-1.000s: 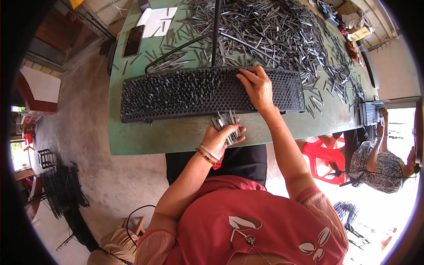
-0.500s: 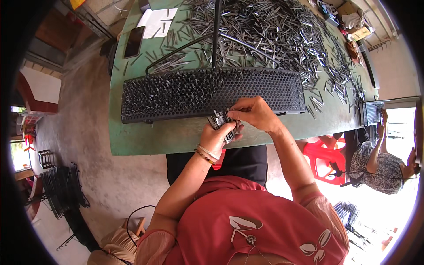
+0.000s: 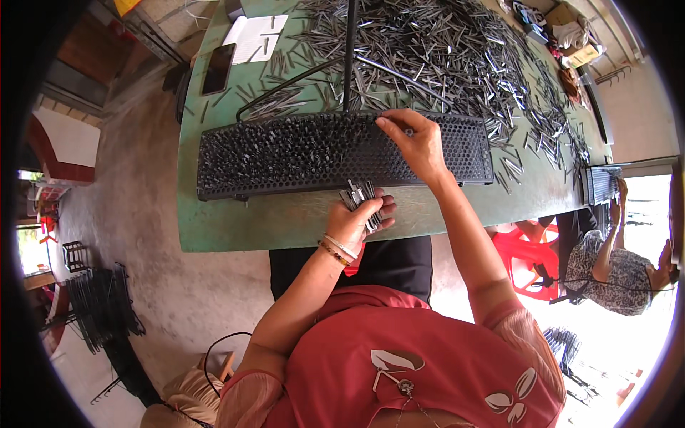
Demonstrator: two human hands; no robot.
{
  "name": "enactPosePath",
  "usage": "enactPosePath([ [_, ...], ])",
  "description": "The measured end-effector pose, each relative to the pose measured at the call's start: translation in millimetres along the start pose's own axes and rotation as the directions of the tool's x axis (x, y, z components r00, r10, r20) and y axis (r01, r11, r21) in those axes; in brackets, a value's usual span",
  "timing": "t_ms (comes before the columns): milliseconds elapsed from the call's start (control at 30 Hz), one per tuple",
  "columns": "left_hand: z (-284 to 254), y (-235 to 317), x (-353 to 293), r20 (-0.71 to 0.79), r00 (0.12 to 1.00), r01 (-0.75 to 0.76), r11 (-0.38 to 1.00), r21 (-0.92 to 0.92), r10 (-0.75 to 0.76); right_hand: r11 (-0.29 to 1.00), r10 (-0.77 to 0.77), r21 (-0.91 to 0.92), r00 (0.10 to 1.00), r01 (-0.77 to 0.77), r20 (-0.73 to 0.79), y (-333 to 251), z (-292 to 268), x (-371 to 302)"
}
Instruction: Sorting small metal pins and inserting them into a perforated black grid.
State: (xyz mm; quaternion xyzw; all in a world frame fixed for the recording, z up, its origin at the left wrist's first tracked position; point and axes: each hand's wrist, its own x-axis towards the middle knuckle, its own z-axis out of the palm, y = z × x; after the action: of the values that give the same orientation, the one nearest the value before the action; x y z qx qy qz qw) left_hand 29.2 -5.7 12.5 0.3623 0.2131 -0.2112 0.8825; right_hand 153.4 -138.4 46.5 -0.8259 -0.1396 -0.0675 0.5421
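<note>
Across the near side of the table lies a long black perforated rack (image 3: 462, 143). Its left half is packed with small upright dark metal strips (image 3: 264, 153), while the right half shows mostly open round holes. My left hand (image 3: 348, 222) is held just in front of the rack, thumb pressed over a bundle of thin metal strips (image 3: 363, 200) lying across the palm and fingers. Over the rack's far edge, near the border of the filled part, my right hand (image 3: 421, 145) has thumb and forefinger pinched together. Whatever sits between those fingertips is too small to make out.
A large heap of loose metal strips (image 3: 428, 50) spreads over the green table (image 3: 214, 232). A phone (image 3: 218, 69) and a paper sheet (image 3: 255, 37) lie at the far left. Thin black bars rise behind the rack. At right, another person (image 3: 610, 271) works near a red chair (image 3: 524, 264).
My right hand has moved away from the bundle in my left hand, up and forward to the rack's far edge. My left hand stays in nearly the same place with the strips.
</note>
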Motion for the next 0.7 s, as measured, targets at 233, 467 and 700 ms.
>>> enactPosePath([
  [233,-2,-4,0,0.008,0.999,0.033,0.999,0.003,-0.033,0.993,-0.106,-0.045,0.994,0.106,0.003,21,11,5],
  [467,-2,-5,1,0.010,0.999,0.042,0.998,-0.044,-0.042,0.952,-0.243,-0.181,0.969,0.245,0.033,22,6,2],
  [700,-2,-5,-1,0.010,0.999,0.048,0.998,-0.030,-0.048,0.932,-0.298,-0.212,0.954,0.294,0.016,24,8,1],
])
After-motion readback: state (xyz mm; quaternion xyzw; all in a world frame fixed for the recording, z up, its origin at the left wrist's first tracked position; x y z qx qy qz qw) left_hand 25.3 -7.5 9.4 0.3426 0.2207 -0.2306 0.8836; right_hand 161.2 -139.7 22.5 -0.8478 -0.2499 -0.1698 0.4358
